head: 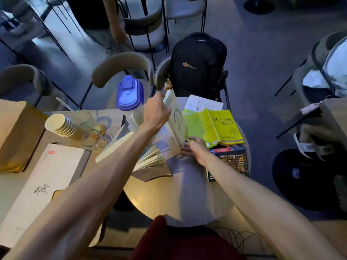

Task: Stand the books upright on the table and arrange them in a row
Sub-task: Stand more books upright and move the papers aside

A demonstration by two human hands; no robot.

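A pale book (176,117) with a line drawing on its cover stands tilted on the round table (180,199). My left hand (156,111) grips its top edge. My right hand (193,149) holds its lower corner by the table. Left of it, two pale books (114,145) (152,160) stand on edge with their pages fanned. To the right a yellow-green book (214,126) lies open, cover up, on top of a dark book (232,160) that lies flat.
A blue-lidded water jug (129,96) stands behind the books. A stack of paper cups (60,124) and two glasses (93,138) sit at the left, with a brown box (18,132) and a white bag (43,184). A black backpack (197,62) fills the chair beyond.
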